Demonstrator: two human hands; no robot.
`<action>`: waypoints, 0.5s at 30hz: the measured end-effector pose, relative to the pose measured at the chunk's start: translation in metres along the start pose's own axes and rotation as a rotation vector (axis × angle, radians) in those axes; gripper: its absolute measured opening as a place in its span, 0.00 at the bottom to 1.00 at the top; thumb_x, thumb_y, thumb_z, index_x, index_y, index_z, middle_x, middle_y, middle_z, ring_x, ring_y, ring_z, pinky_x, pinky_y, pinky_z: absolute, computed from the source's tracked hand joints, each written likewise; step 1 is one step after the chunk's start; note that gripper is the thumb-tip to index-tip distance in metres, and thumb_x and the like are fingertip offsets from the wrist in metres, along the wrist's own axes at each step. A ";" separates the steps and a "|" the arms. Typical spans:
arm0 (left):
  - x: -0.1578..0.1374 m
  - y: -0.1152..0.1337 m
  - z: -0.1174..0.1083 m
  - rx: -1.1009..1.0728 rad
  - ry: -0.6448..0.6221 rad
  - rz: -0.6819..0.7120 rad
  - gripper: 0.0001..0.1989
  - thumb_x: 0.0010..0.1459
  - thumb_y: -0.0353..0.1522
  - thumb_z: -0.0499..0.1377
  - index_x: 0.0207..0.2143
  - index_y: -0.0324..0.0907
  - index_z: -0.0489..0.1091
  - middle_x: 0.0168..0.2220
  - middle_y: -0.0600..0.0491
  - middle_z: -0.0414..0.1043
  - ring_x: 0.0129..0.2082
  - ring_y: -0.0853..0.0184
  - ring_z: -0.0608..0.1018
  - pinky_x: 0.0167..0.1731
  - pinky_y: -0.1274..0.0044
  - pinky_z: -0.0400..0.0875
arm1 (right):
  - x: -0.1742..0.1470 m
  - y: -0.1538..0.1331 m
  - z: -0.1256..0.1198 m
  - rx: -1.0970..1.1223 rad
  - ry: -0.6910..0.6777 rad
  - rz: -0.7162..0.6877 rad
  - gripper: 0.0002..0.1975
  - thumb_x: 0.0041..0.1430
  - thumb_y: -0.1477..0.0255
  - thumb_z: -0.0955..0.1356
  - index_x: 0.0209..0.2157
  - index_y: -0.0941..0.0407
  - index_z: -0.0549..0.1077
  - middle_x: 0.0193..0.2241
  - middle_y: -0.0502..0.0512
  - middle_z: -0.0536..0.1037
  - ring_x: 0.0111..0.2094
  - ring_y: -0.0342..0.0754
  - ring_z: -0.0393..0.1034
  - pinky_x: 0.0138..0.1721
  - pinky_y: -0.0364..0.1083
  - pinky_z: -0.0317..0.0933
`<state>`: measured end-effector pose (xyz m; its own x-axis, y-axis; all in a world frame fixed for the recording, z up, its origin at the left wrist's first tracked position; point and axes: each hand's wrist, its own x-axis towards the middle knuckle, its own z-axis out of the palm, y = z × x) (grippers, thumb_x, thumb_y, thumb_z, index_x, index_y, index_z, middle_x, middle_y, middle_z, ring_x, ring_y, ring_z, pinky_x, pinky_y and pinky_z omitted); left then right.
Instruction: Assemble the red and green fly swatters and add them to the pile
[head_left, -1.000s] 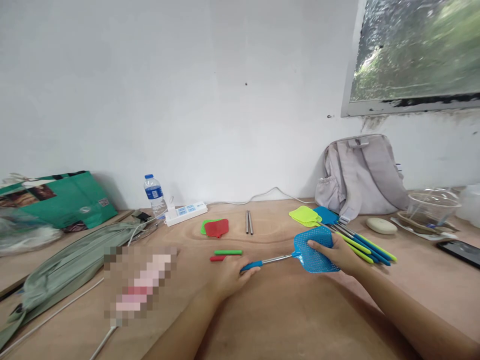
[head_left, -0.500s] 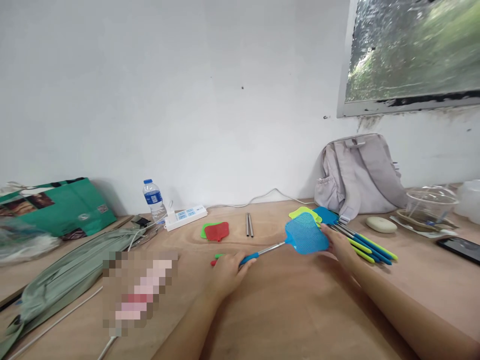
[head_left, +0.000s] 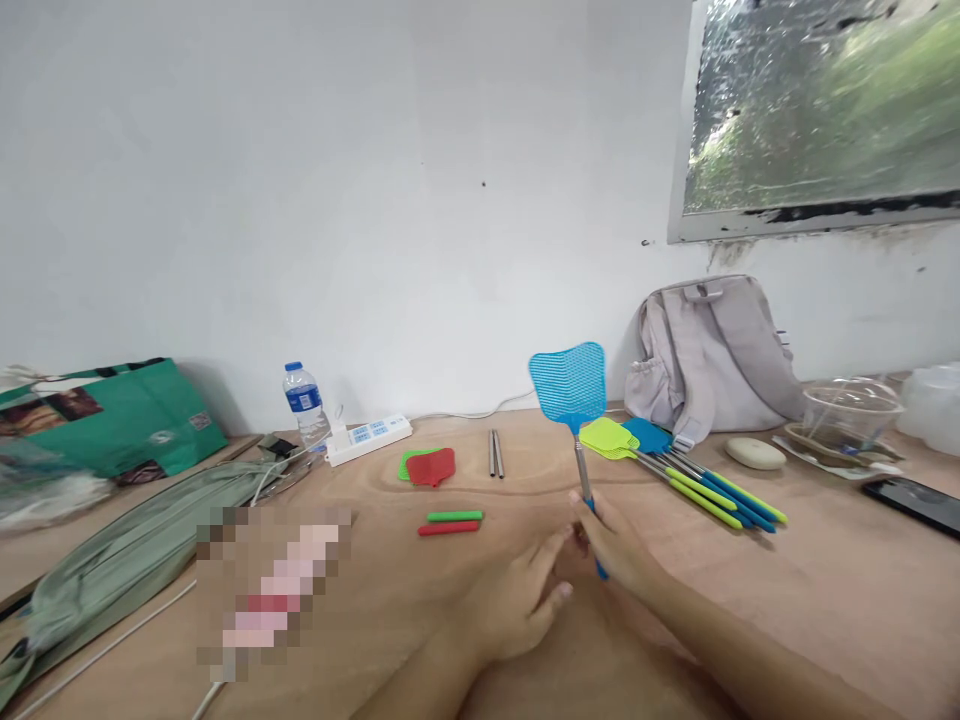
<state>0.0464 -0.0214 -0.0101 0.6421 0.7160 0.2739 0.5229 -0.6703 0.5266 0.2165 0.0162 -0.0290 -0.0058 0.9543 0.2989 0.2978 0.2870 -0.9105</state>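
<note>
A blue fly swatter (head_left: 570, 385) stands nearly upright, its mesh head at the top, with my right hand (head_left: 606, 535) closed around its blue handle. Close beside it, my left hand (head_left: 521, 605) is open, thumb and fingers apart, holding nothing. Left of the hands lie a green handle (head_left: 455, 517) and a red handle (head_left: 448, 528), side by side. Behind them are a red swatter head (head_left: 431, 467) on top of a green swatter head (head_left: 406, 463), and two metal rods (head_left: 496, 454). To the right, several yellow and blue fly swatters (head_left: 611, 438) lie in a pile.
A grey backpack (head_left: 712, 350) leans on the wall, with a white oval case (head_left: 755, 453), a plastic bowl (head_left: 853, 408) and a phone (head_left: 915, 503) to its right. At left are a power strip (head_left: 369, 440), a water bottle (head_left: 304, 400), a green bag (head_left: 150, 420) and a grey-green cloth bag (head_left: 142, 540).
The swatter has swung from lying sideways to upright. My left hand has let go of its handle and moved right; my right hand has shifted from the head to the handle.
</note>
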 end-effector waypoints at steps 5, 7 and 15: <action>0.001 -0.048 -0.025 0.166 0.366 -0.178 0.13 0.57 0.32 0.46 0.42 0.41 0.65 0.36 0.48 0.71 0.36 0.63 0.72 0.39 0.71 0.65 | 0.044 0.031 -0.079 -0.570 0.164 -0.083 0.15 0.51 0.56 0.60 0.30 0.54 0.63 0.24 0.51 0.72 0.26 0.48 0.66 0.26 0.44 0.56; -0.002 -0.071 -0.039 0.192 0.511 -0.243 0.11 0.55 0.30 0.47 0.38 0.40 0.65 0.31 0.50 0.70 0.30 0.66 0.71 0.33 0.74 0.66 | 0.056 0.046 -0.110 -0.716 0.260 -0.028 0.15 0.52 0.57 0.60 0.33 0.54 0.64 0.27 0.54 0.73 0.28 0.50 0.67 0.24 0.44 0.55; -0.019 -0.135 -0.070 0.265 0.722 -0.485 0.09 0.48 0.28 0.47 0.28 0.41 0.67 0.29 0.54 0.66 0.24 0.69 0.68 0.29 0.76 0.66 | 0.066 0.096 -0.180 -1.026 0.343 0.136 0.08 0.51 0.67 0.62 0.22 0.55 0.66 0.17 0.53 0.71 0.21 0.48 0.66 0.24 0.45 0.56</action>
<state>-0.0758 0.0698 -0.0298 -0.1425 0.8195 0.5551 0.8131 -0.2228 0.5378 0.4163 0.0914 -0.0455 0.3065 0.8531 0.4223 0.9316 -0.1777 -0.3170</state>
